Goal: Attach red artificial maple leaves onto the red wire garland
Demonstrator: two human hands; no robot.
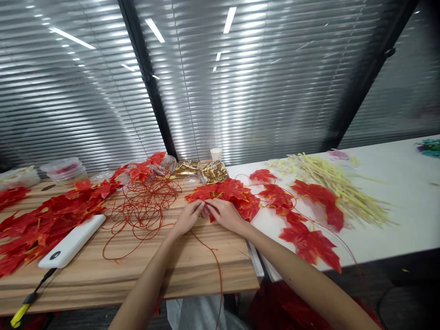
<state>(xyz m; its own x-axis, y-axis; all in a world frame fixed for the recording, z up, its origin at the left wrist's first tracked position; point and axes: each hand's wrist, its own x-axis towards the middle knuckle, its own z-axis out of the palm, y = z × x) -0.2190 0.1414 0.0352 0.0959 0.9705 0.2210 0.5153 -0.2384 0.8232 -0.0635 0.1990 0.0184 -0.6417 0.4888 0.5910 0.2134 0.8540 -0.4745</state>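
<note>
Though against left hand (188,217) and right hand (225,212), red leaves (234,189) mostly beyond both.

Forearms converging; left hand (190,214), right hand (225,211) together, fingertips seemingly pinched.

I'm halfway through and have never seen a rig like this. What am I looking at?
There is no robot here: one picture, from a camera on a person's head, looking forward and down. The two bare hands are that person's, left hand and right hand. Their fingertips meet at a bunch of red leaves; exactly what they pinch is too small to tell. On the wooden table lie tangled red cord, a white device and gold packets. Yellow strands lie on the white table.
</note>
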